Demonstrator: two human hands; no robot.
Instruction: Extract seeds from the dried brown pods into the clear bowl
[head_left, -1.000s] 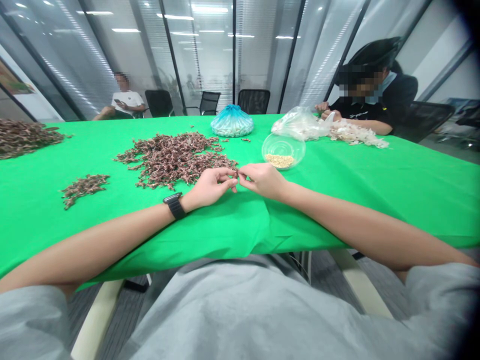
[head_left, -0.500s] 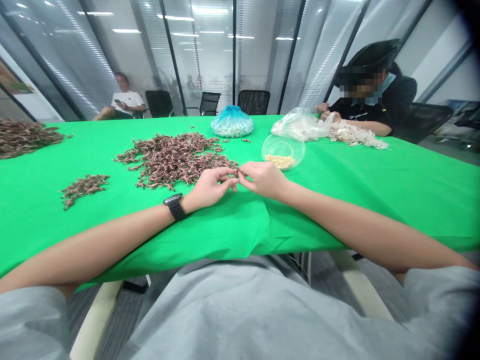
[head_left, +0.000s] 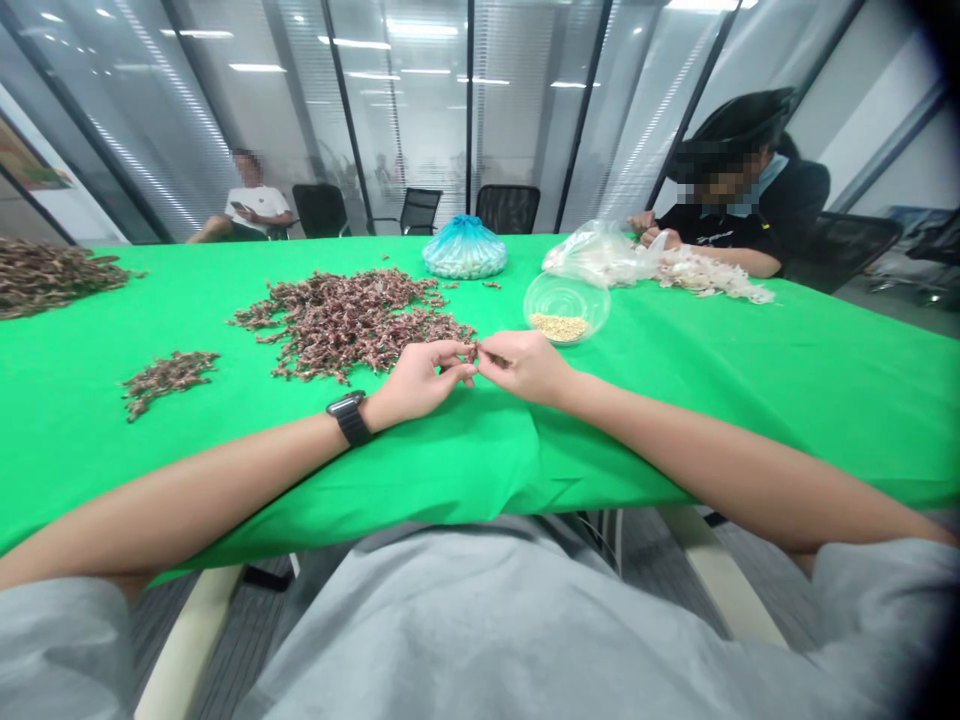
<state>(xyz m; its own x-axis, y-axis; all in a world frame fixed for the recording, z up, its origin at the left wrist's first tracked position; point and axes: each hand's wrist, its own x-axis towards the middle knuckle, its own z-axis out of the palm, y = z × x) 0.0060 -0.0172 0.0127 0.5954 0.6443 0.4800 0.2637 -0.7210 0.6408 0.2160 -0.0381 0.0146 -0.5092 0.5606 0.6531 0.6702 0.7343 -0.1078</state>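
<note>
My left hand [head_left: 420, 384] and right hand [head_left: 525, 366] were held together above the green-covered surface [head_left: 720, 420], forearms laid along its near edge, apparently to steady the close work. My fingers [head_left: 459, 352] were pinched together at the tips on a small brown piece [head_left: 475, 351], too small to make out in detail. The heap of twisted reddish-brown pieces [head_left: 352, 325] lay just left of and beyond my fingers; a clear plastic bowl [head_left: 566, 310] holding pale grains [head_left: 557, 326] stood beyond and to the right, within easy reach.
</note>
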